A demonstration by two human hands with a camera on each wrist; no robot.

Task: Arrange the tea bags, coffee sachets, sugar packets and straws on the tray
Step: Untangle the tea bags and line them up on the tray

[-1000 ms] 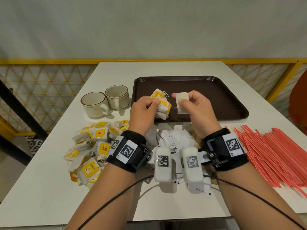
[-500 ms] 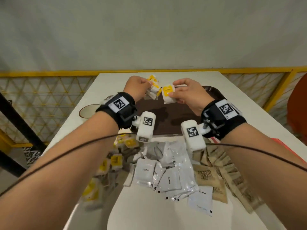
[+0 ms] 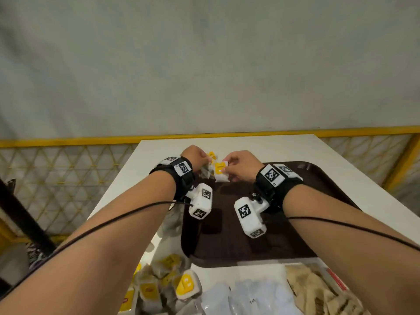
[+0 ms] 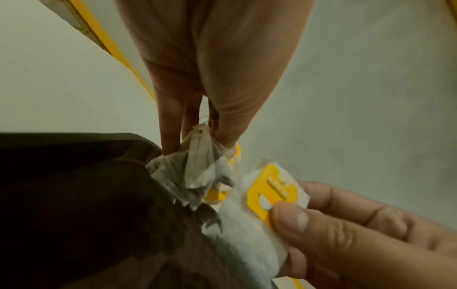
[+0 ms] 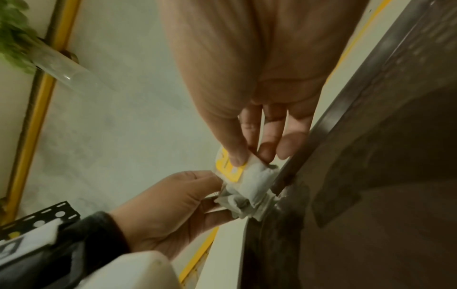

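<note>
Both hands reach over the far left corner of the dark brown tray [image 3: 318,201]. My left hand [image 3: 200,159] pinches a small bunch of tea bags [image 4: 195,168] by their tops, hanging at the tray's corner rim [image 4: 138,142]. My right hand [image 3: 236,169] pinches a single white tea bag with a yellow label [image 3: 221,170], thumb on the label [image 4: 269,187], right beside the bunch [image 5: 237,203]. More yellow-labelled tea bags [image 3: 172,285] lie near me at the left, white coffee sachets [image 3: 250,298] in the middle and brown sugar packets [image 3: 318,292] at the right.
The white table [image 3: 250,146] ends at a yellow rail and mesh fence [image 3: 56,173] to the left and behind. A red straw [image 3: 336,278] shows at the lower right. Both wrists carry black bands with white camera units.
Both hands have carried their tea bags forward from the tray's near edge to its far left corner. The view has tilted so the cups are out of sight.
</note>
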